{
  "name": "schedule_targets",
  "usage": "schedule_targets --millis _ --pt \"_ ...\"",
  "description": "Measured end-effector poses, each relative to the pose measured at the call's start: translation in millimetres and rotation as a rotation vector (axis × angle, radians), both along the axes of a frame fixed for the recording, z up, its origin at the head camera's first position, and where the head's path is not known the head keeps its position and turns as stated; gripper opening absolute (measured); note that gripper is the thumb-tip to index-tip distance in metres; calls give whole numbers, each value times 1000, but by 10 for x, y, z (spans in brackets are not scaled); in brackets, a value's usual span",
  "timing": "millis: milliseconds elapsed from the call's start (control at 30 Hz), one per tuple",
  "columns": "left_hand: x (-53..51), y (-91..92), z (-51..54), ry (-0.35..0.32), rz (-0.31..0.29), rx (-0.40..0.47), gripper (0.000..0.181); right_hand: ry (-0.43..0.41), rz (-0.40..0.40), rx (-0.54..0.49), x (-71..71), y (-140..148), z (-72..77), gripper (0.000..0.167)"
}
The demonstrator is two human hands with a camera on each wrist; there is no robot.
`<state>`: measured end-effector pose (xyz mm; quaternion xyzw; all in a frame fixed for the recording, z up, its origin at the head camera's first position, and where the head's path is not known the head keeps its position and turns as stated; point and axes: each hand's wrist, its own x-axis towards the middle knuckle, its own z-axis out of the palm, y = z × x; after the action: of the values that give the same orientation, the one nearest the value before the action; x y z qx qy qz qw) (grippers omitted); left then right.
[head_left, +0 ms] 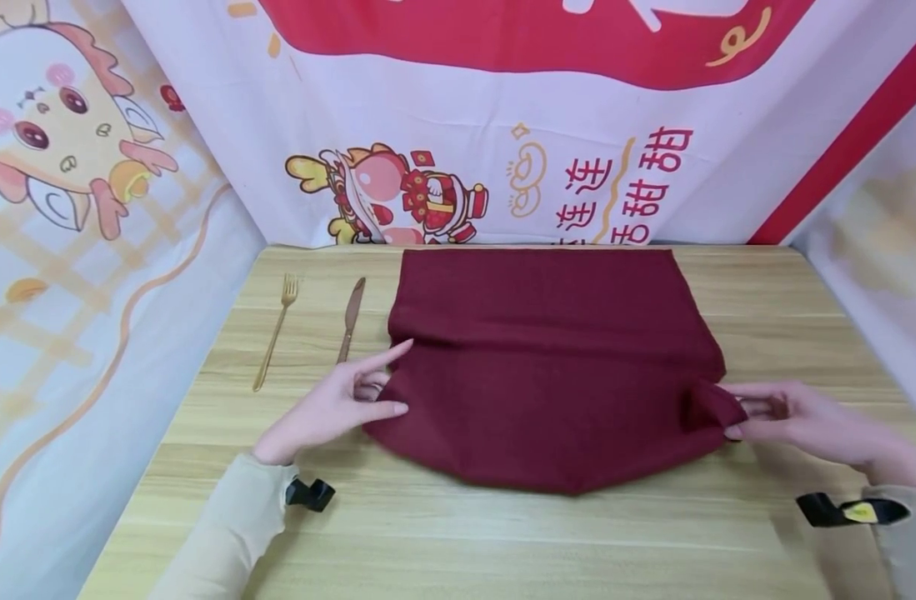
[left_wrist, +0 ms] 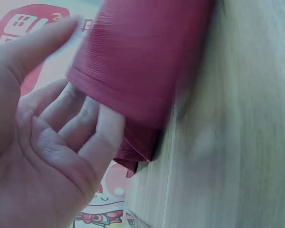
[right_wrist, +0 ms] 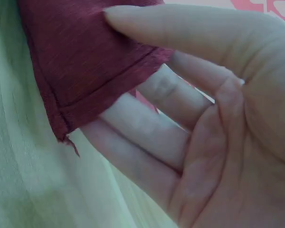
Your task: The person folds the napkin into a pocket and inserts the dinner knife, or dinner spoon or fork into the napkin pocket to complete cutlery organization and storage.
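A dark red cloth napkin [head_left: 548,400] lies across the wooden table, its far part flat and its near edge raised and bowed. My right hand [head_left: 810,421] pinches the near right corner, thumb on top and fingers beneath; the hemmed corner with a loose thread shows in the right wrist view. At the left edge is my left hand [head_left: 330,417], its thumb and index finger spread. In the left wrist view the other fingers [left_wrist: 107,130] reach under the napkin's edge while the thumb stands apart from the fabric.
A gold fork [head_left: 277,333] and a gold-coloured knife [head_left: 352,317] lie left of the napkin, the knife's handle end partly behind the left hand. Bare wood [head_left: 503,550] of the table shows in front. Printed cloth hangings [head_left: 442,100] stand behind and at the sides.
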<state>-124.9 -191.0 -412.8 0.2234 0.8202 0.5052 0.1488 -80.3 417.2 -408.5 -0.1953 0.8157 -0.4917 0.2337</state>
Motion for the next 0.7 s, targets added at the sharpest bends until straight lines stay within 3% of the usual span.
schedule_targets --millis 133,233,333,400,500,567,633,700 --pt "-5 -19 24 -12 14 37 64 101 -131 109 -2 -64 41 37" --pt "-19 -61 84 7 56 31 55 91 -241 114 -6 -31 109 33" --pt "-32 -102 128 22 77 -34 51 21 -265 84 -13 52 138 32" --pt "-32 -136 135 -24 28 -104 52 -38 -215 129 -8 104 120 37" --pt "-19 -202 111 -171 -115 -213 54 -156 -121 195 -4 133 46 39" --pt "-31 -245 103 -197 -192 -279 53 -192 -85 265 1 144 9 37" --pt "-64 -254 111 -147 -197 -321 51 -183 -110 326 -4 137 6 36" --pt "-113 -218 137 -23 -147 -343 50 -103 -156 391 -29 117 36 42"
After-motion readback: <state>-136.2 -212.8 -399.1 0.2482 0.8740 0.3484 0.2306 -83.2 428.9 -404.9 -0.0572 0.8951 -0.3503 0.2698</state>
